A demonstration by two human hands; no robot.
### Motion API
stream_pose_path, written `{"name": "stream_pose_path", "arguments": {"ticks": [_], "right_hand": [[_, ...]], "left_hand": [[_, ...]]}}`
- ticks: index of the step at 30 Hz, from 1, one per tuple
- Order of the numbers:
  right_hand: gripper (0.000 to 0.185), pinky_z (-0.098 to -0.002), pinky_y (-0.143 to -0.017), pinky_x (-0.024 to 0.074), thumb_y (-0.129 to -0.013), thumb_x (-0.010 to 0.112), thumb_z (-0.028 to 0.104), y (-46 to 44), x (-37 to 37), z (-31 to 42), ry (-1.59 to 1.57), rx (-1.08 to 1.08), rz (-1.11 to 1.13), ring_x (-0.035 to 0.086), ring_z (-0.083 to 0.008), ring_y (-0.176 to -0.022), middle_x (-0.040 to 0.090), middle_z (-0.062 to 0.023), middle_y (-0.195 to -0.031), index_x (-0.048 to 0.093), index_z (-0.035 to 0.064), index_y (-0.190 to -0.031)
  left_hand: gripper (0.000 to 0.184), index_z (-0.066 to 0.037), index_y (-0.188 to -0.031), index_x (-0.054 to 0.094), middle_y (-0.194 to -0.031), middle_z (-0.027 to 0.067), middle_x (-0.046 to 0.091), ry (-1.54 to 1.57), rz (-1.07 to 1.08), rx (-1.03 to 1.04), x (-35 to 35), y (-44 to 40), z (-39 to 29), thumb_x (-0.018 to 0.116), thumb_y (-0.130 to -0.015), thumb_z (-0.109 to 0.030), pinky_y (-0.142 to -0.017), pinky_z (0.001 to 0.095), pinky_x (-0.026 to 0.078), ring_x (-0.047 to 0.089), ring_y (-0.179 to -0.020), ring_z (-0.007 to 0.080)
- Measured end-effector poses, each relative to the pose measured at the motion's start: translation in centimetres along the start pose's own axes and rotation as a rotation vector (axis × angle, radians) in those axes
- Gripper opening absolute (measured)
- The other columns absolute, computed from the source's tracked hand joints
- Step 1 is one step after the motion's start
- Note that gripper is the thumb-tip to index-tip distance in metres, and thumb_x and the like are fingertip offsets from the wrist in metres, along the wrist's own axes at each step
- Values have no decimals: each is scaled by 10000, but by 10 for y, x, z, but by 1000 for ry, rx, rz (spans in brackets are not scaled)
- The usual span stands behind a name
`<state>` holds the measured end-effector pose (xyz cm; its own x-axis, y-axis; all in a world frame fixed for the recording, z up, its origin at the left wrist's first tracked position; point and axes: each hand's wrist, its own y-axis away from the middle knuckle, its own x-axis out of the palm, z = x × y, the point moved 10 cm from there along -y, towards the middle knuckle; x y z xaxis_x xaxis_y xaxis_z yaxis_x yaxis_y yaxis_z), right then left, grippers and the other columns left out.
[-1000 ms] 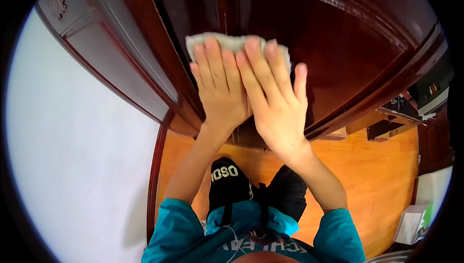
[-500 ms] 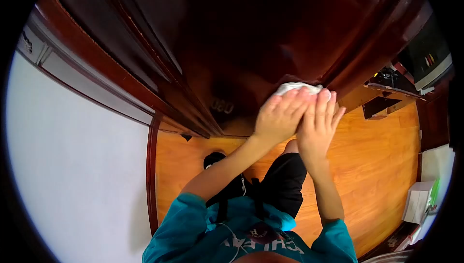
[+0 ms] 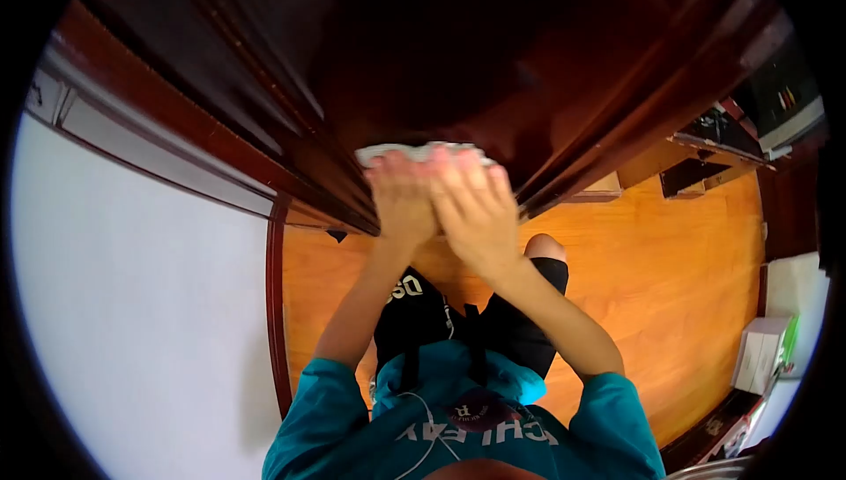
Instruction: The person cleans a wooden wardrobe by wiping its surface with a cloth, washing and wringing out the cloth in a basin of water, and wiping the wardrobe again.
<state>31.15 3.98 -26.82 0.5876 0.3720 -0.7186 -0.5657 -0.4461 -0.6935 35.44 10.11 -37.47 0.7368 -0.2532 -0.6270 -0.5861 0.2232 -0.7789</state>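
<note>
A white cloth lies bunched against the dark reddish-brown wooden door panel. My left hand holds the cloth's left part against the wood, its fingers stretched over it and close together. Beside it, partly overlapping, my right hand presses on the cloth's right part with extended fingers, slightly parted. Most of the cloth under the fingers is hidden. Both hands are a little blurred.
Moulded framing borders the panel at left, beside a white wall. Under me is an orange wooden floor. At right stand a low wooden cabinet and a white box.
Both hands have slid left across the panel with the cloth, from its lower right side to the lower middle. My legs and body have shifted slightly.
</note>
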Motion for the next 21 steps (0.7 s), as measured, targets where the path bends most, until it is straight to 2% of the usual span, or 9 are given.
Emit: {"name": "stream_pose_path", "arguments": {"ticks": [1, 4, 6, 8, 9, 13, 14, 15, 21], "right_hand": [[356, -393, -922, 380, -783, 507, 118, -3, 2, 6, -4, -4, -43, 478, -233, -1183, 519, -63, -1276, 592, 35, -1118], [384, -412, -924, 354, -798, 491, 123, 2, -7, 0, -20, 27, -72, 474, -237, -1184, 514, -45, -1299, 584, 60, -1166], [392, -410, -939, 336, -811, 484, 123, 8, -17, -12, -32, 64, -59, 469, -225, -1193, 514, -36, -1306, 580, 73, -1188], [374, -379, -928, 347, -821, 485, 151, 22, -30, -33, 129, 170, -49, 456, -156, -1216, 510, -12, -1315, 583, 107, -1179], [380, -381, -885, 348, -826, 476, 146, 29, -38, -44, 169, 221, -44, 454, -170, -1219, 494, -25, -1342, 578, 97, -1188], [383, -484, -1067, 217, -884, 446, 93, 58, -69, -87, 224, 441, -101, 375, -292, -1309, 448, -113, -1381, 537, 30, -1251], [391, -503, -1084, 184, -891, 440, 69, 65, -75, -94, 151, 462, -163, 355, -315, -1323, 438, -140, -1384, 517, 13, -1270], [392, -530, -1073, 219, -890, 419, -40, 67, -75, -91, 95, 414, -102, 300, -400, -1328, 356, -261, -1396, 443, -90, -1278], [410, -518, -1042, 299, -857, 433, -66, 82, -63, -94, -77, 418, -216, 374, -419, -1273, 397, -278, -1352, 445, -101, -1265]], "left_hand": [[689, 2, -1451, 20, -1497, 263, -37, -38, -160, 9, -27, -16, 8, 360, -942, -314, -1081, 607, 42, -39, -1368, 480], [699, 0, -1451, 3, -1488, 281, -55, 14, -271, -51, -54, -36, -3, 346, -945, -339, -1078, 611, 29, -38, -1357, 502], [677, 8, -1447, 8, -1480, 301, -18, 61, -292, -28, -56, -43, -18, 331, -945, -312, -1077, 613, 26, -42, -1351, 515], [635, 9, -1444, 62, -1484, 283, 51, 29, -208, 57, -42, -41, -43, 334, -933, -253, -1078, 612, 33, -23, -1362, 493], [586, -24, -1429, 133, -1484, 231, 97, 21, -200, 88, -38, -44, -58, 341, -933, -256, -1089, 573, 48, 19, -1369, 437], [451, -155, -1368, 415, -1487, 24, 283, 21, -274, 147, -53, -87, -126, 371, -933, -265, -1131, 416, 106, 189, -1394, 213], [466, -163, -1386, 392, -1494, 4, 272, 17, -291, 136, -58, -97, -138, 357, -941, -297, -1141, 387, 89, 218, -1387, 188], [470, -163, -1391, 384, -1492, 0, 275, 18, -339, 118, -64, -106, -147, 356, -943, -302, -1142, 382, 89, 240, -1379, 185], [442, -151, -1351, 439, -1447, -4, 360, 42, -323, 167, -59, -90, -146, 384, -937, -294, -1141, 372, 105, 300, -1353, 172]]}}
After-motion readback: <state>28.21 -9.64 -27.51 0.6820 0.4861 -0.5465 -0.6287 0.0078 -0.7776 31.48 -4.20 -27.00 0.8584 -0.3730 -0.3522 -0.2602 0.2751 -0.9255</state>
